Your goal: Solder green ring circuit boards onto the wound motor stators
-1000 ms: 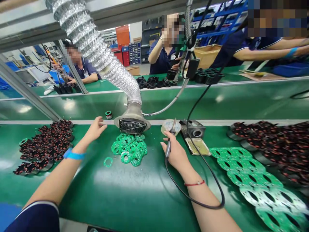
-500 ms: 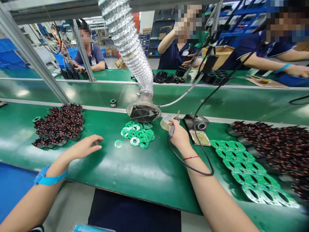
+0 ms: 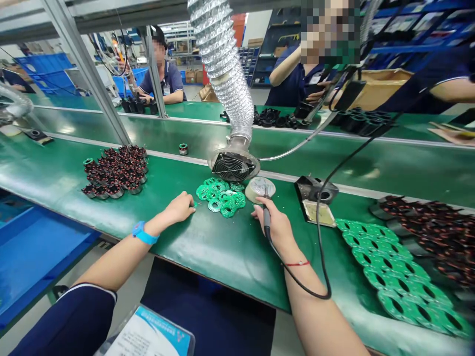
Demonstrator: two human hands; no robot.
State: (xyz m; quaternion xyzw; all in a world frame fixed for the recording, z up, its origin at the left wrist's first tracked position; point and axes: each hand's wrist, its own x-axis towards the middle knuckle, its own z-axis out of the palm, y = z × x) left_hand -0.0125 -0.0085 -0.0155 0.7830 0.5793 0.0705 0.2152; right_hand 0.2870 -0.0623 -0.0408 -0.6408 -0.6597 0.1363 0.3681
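My left hand rests on the green bench with its fingers curled together, the fingertips pinching a single green ring board at the left edge of a pile of green ring boards. Closed round a soldering iron, my right hand sits just right of the pile. The iron's tip points up toward a round pad, and its black cable loops past my right wrist.
A fume extractor fan on a foil duct hangs behind the pile. Dark wound coils lie left, more coils and green board panels right. An iron stand and a small spool stand nearby. Other people work across the conveyor.
My left hand moved right and forward from open on the bench to the lone ring, and its fingers closed on it. The view shifted right and down. The right hand kept holding the iron.
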